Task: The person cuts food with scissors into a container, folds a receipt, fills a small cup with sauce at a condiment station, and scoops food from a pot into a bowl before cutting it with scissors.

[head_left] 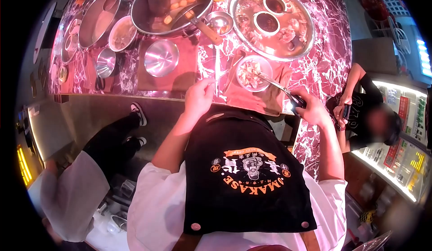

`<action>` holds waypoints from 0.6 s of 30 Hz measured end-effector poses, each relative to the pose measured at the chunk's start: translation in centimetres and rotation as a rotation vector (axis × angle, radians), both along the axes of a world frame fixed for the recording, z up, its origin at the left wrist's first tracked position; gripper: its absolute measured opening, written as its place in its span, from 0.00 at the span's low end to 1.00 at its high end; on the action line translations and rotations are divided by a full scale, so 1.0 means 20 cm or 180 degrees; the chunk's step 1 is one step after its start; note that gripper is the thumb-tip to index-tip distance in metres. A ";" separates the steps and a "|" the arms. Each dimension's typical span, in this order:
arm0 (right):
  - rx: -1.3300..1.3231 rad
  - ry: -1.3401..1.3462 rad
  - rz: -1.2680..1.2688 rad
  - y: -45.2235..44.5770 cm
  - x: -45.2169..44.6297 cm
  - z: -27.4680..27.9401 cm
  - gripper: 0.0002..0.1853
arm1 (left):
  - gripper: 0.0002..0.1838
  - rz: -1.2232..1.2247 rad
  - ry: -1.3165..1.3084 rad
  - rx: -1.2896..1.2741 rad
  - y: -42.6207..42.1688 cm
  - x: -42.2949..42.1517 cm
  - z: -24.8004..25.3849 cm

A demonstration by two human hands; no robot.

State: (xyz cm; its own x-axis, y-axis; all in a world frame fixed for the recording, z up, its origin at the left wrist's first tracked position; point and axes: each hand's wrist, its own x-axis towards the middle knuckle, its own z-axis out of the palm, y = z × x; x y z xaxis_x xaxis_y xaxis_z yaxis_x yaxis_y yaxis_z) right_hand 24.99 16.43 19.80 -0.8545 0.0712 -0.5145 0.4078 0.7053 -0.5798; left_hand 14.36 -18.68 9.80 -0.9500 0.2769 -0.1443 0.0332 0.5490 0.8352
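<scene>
My right hand [310, 108] is closed on the black handles of a pair of scissors [280, 87]. The long metal blades reach into a small round bowl [240, 81] that holds chopped pieces of food [250, 73]. This bowl sits on a brown cloth [238, 97] at the counter's near edge. To the left of the bowl, my left hand [200, 97] is raised at the edge with its fingers pinched together. A faint thin line shows beyond its fingertips; what it holds, if anything, I cannot make out.
A large round tray [310, 44] with meat in liquid and two sauce cups lies behind the bowl. A big pot [135, 24] with a wooden-handled ladle [208, 31] stands left. A metal bowl [161, 58] rests on another cloth. People stand at right [360, 111] and left [74, 192].
</scene>
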 end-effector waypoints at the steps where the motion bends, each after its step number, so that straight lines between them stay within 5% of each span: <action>1: 0.0039 -0.0010 0.0046 -0.01 -0.01 0.04 0.27 | 0.10 0.0074 -0.0172 0.0060 0.02 -0.02 -0.04; 8: 0.0004 0.0278 0.0451 0.13 -0.03 -0.05 0.27 | 0.10 -0.0127 0.0229 0.0336 0.23 -0.23 -0.21; 11: -0.1347 -0.0158 -0.0692 0.34 -0.08 -0.05 0.27 | 0.12 -0.0321 0.0099 0.0221 0.37 -0.37 -0.21; 14: 0.0566 0.0400 -0.0841 0.47 -0.19 -0.18 0.27 | 0.12 -0.0689 0.0252 -0.0032 0.60 -0.54 -0.18; 18: 0.1194 0.0282 -0.1098 0.52 -0.36 -0.39 0.31 | 0.11 -0.0847 0.0585 -0.0322 0.98 -0.75 -0.20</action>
